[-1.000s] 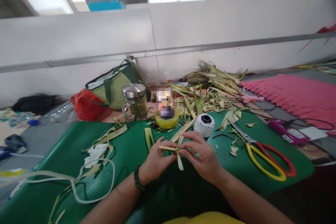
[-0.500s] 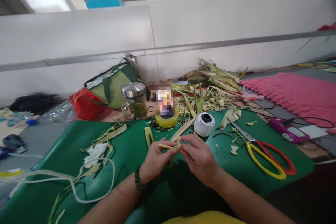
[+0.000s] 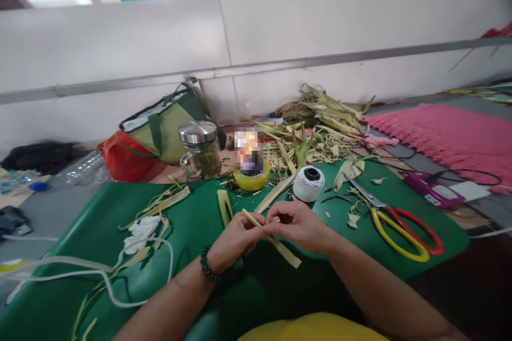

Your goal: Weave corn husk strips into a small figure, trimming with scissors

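Between both hands is a pale corn husk strip (image 3: 285, 253), its flat end hanging down to the right. My left hand (image 3: 236, 237), with a dark green bead bracelet at its wrist, is closed on the strip; a narrow end pokes up past the thumb. Fingers of my right hand (image 3: 302, 226) are pinched on the same strip, meeting the left fingertips. Just beyond the hands lie a long flat husk piece (image 3: 276, 195) and a white spool of thread (image 3: 309, 184). To the right rest scissors (image 3: 394, 224) with one yellow and one red handle.
Behind stand a glass jar (image 3: 200, 152), a yellow tape roll (image 3: 252, 180), a green bag (image 3: 172, 133) and a heap of husks (image 3: 328, 112). A white cable (image 3: 108, 277) loops over the green mat (image 3: 160, 287) at left. A pink cloth (image 3: 448, 138) lies far right.
The husk strip's flat end now hangs out below my right hand, where it was not visible before. My right fingers have curled more. The view has shifted slightly.
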The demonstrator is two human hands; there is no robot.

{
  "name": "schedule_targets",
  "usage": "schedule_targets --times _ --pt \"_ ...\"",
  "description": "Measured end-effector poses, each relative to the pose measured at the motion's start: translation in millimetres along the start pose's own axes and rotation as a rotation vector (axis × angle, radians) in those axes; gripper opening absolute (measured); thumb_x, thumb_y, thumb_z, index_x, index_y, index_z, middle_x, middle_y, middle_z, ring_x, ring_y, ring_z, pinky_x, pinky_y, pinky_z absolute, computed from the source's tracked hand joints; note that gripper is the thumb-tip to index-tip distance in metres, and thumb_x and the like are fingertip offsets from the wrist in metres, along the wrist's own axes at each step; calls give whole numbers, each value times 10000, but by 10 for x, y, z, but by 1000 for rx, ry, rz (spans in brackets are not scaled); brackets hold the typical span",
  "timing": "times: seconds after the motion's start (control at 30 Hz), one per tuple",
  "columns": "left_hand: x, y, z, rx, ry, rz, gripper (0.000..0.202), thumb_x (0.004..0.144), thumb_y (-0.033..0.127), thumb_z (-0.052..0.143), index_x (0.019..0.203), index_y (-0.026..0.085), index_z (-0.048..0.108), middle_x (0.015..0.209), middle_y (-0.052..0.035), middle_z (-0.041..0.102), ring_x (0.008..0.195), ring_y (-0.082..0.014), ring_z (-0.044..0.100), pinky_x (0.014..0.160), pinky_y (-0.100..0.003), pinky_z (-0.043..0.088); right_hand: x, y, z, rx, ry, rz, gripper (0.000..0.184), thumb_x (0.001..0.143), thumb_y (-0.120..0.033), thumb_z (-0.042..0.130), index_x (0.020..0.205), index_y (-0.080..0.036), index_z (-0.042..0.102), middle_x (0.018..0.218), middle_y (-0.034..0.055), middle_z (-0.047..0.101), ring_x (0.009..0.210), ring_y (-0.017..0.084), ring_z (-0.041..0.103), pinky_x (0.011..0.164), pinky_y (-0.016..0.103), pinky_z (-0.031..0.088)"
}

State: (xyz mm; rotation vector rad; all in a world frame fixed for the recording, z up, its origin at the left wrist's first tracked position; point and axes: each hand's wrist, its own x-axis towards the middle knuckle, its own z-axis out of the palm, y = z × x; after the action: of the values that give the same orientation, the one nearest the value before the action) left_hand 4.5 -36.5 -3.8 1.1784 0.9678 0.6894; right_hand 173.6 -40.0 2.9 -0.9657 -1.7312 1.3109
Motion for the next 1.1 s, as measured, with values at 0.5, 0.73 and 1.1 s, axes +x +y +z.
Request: schedule_targets --times 0.5,0.73,1.1 --pt "26 -27 -29 -143 -123 -66 154 622 285 699 675 141 692 641 -14 631 636 -127 543 694 -234 421 -8 154 -156 -533 -96 -468 199 925 -193 444 868 -155 631 791 57 622 714 137 568 636 229 452" --pt "25 -15 24 -159 -52 -10 180 647 308 671 697 136 670 662 -31 643 651 -154 574 693 -266 443 -29 262 -61 -776 55 -565 194 937 -154 370 852 -153 544 748 54 558 671 152 509 584 245 415" --pt "36 19 -22 -19 -61 -15 216 661 356 679 664 140 667 630 -32 662 658 -162 582 740 -280 441 -40 235 -76 -857 -17 -553 186 938 -152 384 864 -142 554 762 47 566 701 145 542 618 241 438"
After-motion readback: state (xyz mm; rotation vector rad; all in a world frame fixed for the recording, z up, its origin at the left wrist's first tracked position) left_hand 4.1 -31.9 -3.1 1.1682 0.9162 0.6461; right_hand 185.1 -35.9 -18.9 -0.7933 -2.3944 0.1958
